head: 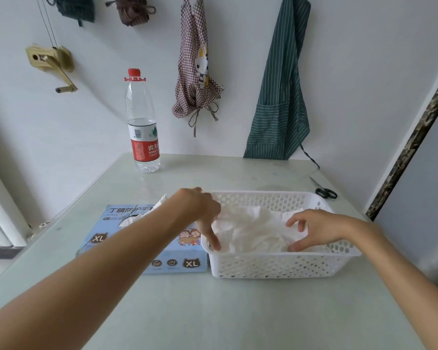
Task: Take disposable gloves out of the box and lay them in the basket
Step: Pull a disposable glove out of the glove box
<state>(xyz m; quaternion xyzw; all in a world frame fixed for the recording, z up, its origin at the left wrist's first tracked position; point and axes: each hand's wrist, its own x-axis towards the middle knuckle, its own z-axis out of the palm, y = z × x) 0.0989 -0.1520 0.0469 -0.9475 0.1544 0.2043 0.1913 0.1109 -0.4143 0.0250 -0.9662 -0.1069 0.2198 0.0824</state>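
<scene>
Seen from the head camera, a white perforated basket (276, 263) stands near the middle of a pale table (213, 311), holding a loose heap of white disposable gloves (253, 233). Touching its left wall is a light-blue glove box (167, 258) marked XL, with one white glove (159, 203) poking from the opening in its top. The left hand (202, 213) reaches over the basket's left rim, fingers pointing down onto the heap, gripping nothing that can be made out. The right hand (314, 228) hovers over the basket's right side, fingers spread and loosely curved above the gloves. A water bottle (143, 127) stands at the table's far edge; black scissors (325, 192) lie towards the far right corner.
</scene>
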